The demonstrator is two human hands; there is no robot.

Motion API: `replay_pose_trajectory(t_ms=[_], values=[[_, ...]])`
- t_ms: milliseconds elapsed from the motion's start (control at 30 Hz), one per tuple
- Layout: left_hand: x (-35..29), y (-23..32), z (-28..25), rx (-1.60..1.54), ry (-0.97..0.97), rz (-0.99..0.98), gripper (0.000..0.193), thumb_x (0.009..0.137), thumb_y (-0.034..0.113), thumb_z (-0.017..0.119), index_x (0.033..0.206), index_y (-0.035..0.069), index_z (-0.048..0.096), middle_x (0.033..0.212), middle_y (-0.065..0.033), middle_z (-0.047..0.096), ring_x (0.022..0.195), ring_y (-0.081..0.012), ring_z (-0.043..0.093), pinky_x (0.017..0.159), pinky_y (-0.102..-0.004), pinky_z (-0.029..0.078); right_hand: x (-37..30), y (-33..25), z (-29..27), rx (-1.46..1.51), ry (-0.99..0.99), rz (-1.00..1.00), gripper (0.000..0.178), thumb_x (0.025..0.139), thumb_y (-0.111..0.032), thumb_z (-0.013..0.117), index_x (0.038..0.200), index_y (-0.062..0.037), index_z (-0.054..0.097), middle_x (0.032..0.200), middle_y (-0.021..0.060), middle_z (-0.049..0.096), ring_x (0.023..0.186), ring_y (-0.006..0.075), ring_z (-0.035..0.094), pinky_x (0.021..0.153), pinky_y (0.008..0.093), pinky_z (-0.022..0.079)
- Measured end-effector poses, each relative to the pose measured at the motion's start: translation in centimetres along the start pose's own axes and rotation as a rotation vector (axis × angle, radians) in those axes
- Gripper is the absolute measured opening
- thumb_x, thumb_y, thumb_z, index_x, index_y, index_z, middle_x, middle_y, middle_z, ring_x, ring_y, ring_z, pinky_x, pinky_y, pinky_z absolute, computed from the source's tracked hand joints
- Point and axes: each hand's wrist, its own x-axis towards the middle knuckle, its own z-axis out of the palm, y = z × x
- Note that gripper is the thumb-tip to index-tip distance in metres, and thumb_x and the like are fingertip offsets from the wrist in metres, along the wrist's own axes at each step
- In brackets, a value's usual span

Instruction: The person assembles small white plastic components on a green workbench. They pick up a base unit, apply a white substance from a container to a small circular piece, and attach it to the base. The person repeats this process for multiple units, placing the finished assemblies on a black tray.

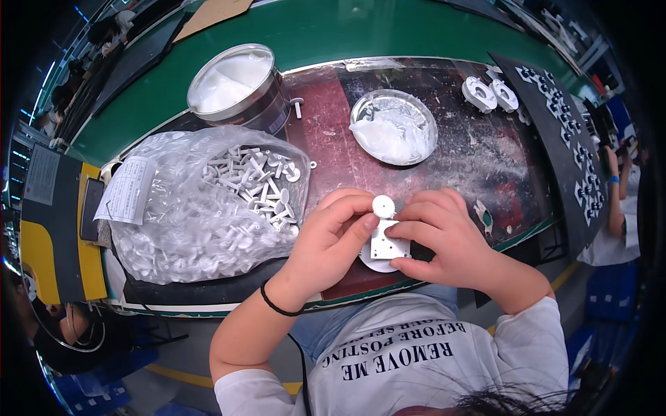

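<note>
Gear (383, 206), white and toothed, sits at the far end of a white block (386, 248) near the front edge of the tabletop (324, 145). The left hand (327, 244) holds the gear's left side with thumb and forefinger; the right hand (447, 237) grasps the block. To the left lies a bag (177, 211) of small plastic parts (267, 191), with a tin (276, 109) behind it; a dish (390, 98) of crumpled plastic (394, 135) stands beyond the hands.

the scuffed table (326, 125) bears a bag (180, 222), tin (260, 111), dish (409, 107) and, seemingly, white housings (484, 103).
</note>
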Motion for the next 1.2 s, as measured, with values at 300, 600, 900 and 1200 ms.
replay_pose_trajectory(t_ms=[300, 600, 900, 1200], values=[[-0.6, 0.3, 0.5, 0.075, 0.030, -0.051, 0.018, 0.092, 0.010, 0.054, 0.107, 0.000, 0.057, 0.111, -0.0086, 0.048, 0.094, -0.0133, 0.053, 0.078, -0.0247, 0.046, -0.4, 0.2, 0.5, 0.007, 0.045, 0.003, 0.042, 0.062, -0.026, 0.077, 0.099, -0.0104, 0.063, 0.100, 0.0059, 0.057, 0.104, 0.0270, 0.051, 0.087, 0.0424, 0.036], [-0.9, 0.4, 0.9, 0.020, 0.050, -0.133, 0.018, 0.092, 0.010, 0.054, 0.107, 0.001, 0.057, 0.120, -0.0108, 0.041, 0.095, -0.0138, 0.052, 0.077, -0.0252, 0.048, -0.8, 0.1, 1.0, 0.043, 0.059, 0.022, 0.039, 0.062, -0.025, 0.078, 0.096, -0.0104, 0.065, 0.101, 0.0051, 0.058, 0.107, 0.0275, 0.051, 0.089, 0.0443, 0.036], [-0.9, 0.3, 1.0, 0.004, 0.086, -0.081, 0.017, 0.092, 0.010, 0.055, 0.105, 0.001, 0.058, 0.116, -0.0108, 0.046, 0.092, -0.0134, 0.053, 0.074, -0.0246, 0.047, -1.4, -0.5, 0.8, 0.008, 0.021, 0.099, 0.037, 0.068, -0.029, 0.076, 0.100, -0.0132, 0.065, 0.112, 0.0059, 0.056, 0.117, 0.0290, 0.046, 0.097, 0.0459, 0.032], [-0.7, 0.5, 0.5, 0.038, 0.059, 0.081, 0.015, 0.089, 0.007, 0.058, 0.101, -0.001, 0.061, 0.096, -0.0076, 0.057, 0.085, -0.0141, 0.054, 0.075, -0.0252, 0.043, -0.7, 0.1, -0.9, 0.265, 0.297, 0.106, 0.021, 0.071, -0.015, 0.073, 0.091, -0.0100, 0.068, 0.101, 0.0055, 0.060, 0.110, 0.0288, 0.049, 0.095, 0.0392, 0.036]])
